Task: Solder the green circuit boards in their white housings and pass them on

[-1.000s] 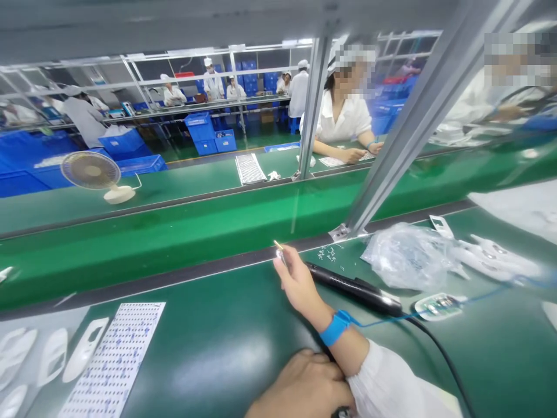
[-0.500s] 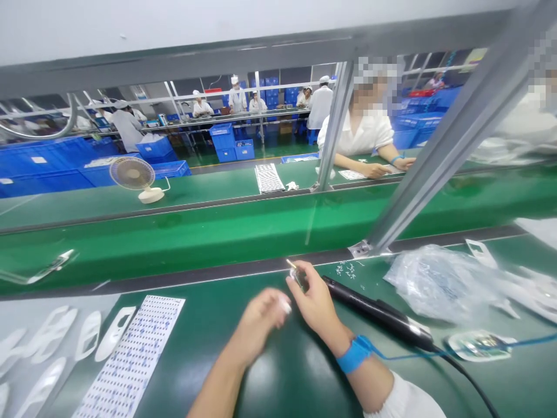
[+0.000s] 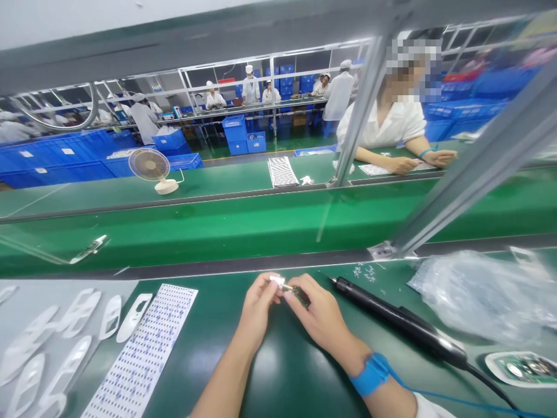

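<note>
Near the middle of the green table point(image 3: 217, 348), my left hand point(image 3: 261, 299) pinches a small white piece point(image 3: 277, 281). Close to its right, my right hand point(image 3: 317, 307), with a blue strap point(image 3: 371, 374) on the wrist, holds a small green circuit part point(image 3: 301, 295). A thin metallic end of that part points at the white piece, and the two hands almost meet. A black electric screwdriver point(image 3: 395, 319) lies right of my right hand. Left of my left arm is a sheet of printed stickers point(image 3: 143, 348).
White plastic shells point(image 3: 72, 363) lie at the left. At the right are a clear plastic bag point(image 3: 478, 296) and a shell with a circuit board point(image 3: 522, 368). Beyond the green conveyor point(image 3: 243, 232) stand a small fan point(image 3: 150, 165) and a metal post point(image 3: 461, 168); a co-worker point(image 3: 383, 130) sits opposite.
My left hand has moved up to my right hand, bringing the white piece to the circuit part. The view has shifted, so the surroundings sit differently in the picture.
</note>
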`<state>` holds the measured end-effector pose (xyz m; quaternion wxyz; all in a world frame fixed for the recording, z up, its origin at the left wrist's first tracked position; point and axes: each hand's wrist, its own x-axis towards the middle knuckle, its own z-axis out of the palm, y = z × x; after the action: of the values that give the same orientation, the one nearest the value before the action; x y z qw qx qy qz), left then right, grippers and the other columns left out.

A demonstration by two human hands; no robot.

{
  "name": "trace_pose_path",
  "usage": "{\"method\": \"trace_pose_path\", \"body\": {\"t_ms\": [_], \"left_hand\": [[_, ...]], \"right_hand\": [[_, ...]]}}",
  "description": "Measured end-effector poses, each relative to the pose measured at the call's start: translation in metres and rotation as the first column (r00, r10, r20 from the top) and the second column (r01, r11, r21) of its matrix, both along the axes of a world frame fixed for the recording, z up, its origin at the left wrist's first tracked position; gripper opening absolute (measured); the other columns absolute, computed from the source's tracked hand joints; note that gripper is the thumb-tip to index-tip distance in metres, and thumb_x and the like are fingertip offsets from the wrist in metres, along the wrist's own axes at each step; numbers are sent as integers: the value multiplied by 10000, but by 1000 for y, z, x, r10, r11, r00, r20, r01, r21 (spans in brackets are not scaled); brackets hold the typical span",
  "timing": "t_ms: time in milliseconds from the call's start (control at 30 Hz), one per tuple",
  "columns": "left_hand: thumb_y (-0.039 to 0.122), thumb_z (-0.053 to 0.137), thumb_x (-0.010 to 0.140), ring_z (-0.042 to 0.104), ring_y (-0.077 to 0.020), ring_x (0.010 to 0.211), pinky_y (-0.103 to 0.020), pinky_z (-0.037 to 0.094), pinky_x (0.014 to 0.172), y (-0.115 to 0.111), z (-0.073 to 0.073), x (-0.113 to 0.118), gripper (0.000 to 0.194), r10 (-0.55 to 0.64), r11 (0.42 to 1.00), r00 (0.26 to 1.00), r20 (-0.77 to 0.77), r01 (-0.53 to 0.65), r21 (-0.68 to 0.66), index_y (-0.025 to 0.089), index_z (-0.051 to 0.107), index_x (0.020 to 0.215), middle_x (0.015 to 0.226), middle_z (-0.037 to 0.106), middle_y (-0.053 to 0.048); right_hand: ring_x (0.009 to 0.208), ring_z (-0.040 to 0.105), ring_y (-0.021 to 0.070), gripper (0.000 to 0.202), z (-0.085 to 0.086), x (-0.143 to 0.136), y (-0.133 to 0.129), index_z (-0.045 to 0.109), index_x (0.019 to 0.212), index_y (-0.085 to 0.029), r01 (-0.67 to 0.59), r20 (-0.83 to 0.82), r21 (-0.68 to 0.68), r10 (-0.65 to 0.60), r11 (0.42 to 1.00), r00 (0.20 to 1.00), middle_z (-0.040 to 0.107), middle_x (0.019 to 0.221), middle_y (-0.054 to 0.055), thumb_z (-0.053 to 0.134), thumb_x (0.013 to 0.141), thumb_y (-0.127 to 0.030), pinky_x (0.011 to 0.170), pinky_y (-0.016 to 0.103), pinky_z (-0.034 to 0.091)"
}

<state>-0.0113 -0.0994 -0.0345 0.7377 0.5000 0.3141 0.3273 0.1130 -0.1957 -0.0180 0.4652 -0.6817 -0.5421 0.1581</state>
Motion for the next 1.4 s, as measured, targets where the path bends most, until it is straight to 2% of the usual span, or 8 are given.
{"method": "trace_pose_path", "body": {"t_ms": [167, 333, 533, 733, 933, 1033, 1167, 1400], "left_hand": [[466, 758, 804, 534, -106, 706, -222, 414, 666, -1, 1, -1, 326, -32, 999, 999, 26, 33, -32, 191, 693, 966, 806, 636, 11], [442, 788, 780, 643, -165, 854, -259, 475, 773, -3, 2, -1, 377, 3, 999, 1000, 18, -3, -41, 174, 689, 1026, 968, 723, -63], [366, 855, 710, 675, -214, 1026, -295, 506, 883, -6, 2, 3, 481, 46, 997, 999, 11, -45, -63, 176, 676, 1114, 1149, 719, -118], [368, 893, 650, 696, -169, 811, -259, 533, 750, -2, -2, 1, 502, 101, 992, 994, -40, -104, -77, 157, 684, 1054, 943, 753, -85], [554, 786, 746, 692, -243, 988, -290, 537, 779, -9, 5, 5, 558, 86, 994, 995, -51, -90, -67, 164, 701, 1136, 1149, 731, -146], [551, 807, 720, 697, -231, 937, -288, 525, 787, -12, 7, 7, 548, 77, 996, 995, -68, -81, -50, 154, 718, 1086, 1108, 743, -142], [532, 808, 724, 668, -178, 816, -244, 485, 695, -10, 4, 5, 486, 85, 996, 988, -131, -88, -17, 148, 745, 1015, 1050, 754, -122], [517, 798, 743, 636, -185, 853, -251, 491, 718, -5, -1, 2, 451, 1, 1000, 995, -101, -1, -4, 154, 775, 1010, 1002, 741, -105]], "right_hand": [[785, 597, 168, 146, 1, -2, 0, 630, 1014, -248, -72, -94, -53, 67, 996, 993, 631, 937, 15, 535, 980, -354, 702, 291, 433], [880, 639, 192, 203, -4, -2, 0, 580, 1054, -238, -20, -153, -88, 6, 996, 988, 670, 1001, 20, 646, 906, -359, 730, 300, 450], [776, 621, 180, 247, -6, -2, 1, 557, 976, -219, 47, -130, -62, -54, 997, 990, 654, 913, 12, 721, 832, -336, 674, 292, 442], [804, 629, 179, 130, -6, -1, 1, 604, 951, -228, 23, -69, 41, -20, 999, 997, 661, 909, 12, 686, 869, -287, 703, 288, 458], [858, 659, 193, 146, -8, 2, 2, 650, 1002, -258, 96, -26, 66, -94, 993, 995, 692, 963, 10, 699, 873, -304, 729, 291, 476], [869, 670, 202, 202, -6, 1, 1, 634, 1024, -253, 96, -33, 37, -95, 995, 995, 701, 984, 9, 713, 840, -286, 736, 296, 486], [825, 666, 200, 132, -2, -1, 0, 604, 977, -221, 96, -85, 25, -94, 995, 992, 695, 934, 29, 629, 851, -246, 710, 303, 493], [853, 664, 205, 97, -4, 1, 2, 625, 968, -217, 91, -86, 58, -86, 994, 993, 695, 944, 46, 620, 874, -243, 753, 319, 508]]}}
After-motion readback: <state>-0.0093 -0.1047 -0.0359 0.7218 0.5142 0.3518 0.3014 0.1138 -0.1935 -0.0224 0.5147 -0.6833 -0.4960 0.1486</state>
